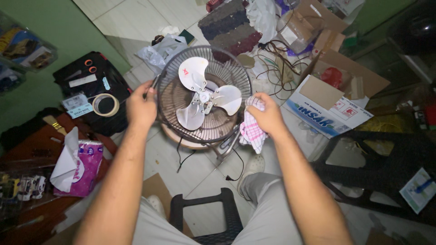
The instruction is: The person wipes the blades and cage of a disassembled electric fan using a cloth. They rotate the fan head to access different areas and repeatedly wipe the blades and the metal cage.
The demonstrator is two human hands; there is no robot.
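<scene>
Left hand (pixel 141 108) gripping fan grille (pixel 169 72) rim, right hand (pixel 268 115) clutching checked cloth (pixel 251 131), fingertips hidden

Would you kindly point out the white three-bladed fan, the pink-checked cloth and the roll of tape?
white three-bladed fan (pixel 203 94): head view, on the blade hub.
pink-checked cloth (pixel 251 133): head view, hanging part below the right hand.
roll of tape (pixel 105 105): head view, on its ring.

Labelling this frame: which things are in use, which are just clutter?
In use: left hand gripping the fan guard rim; right hand holding checked cloth by the blades.
Clutter: tape roll, tissue pack, cardboard boxes, tangled wires, black stool.
</scene>
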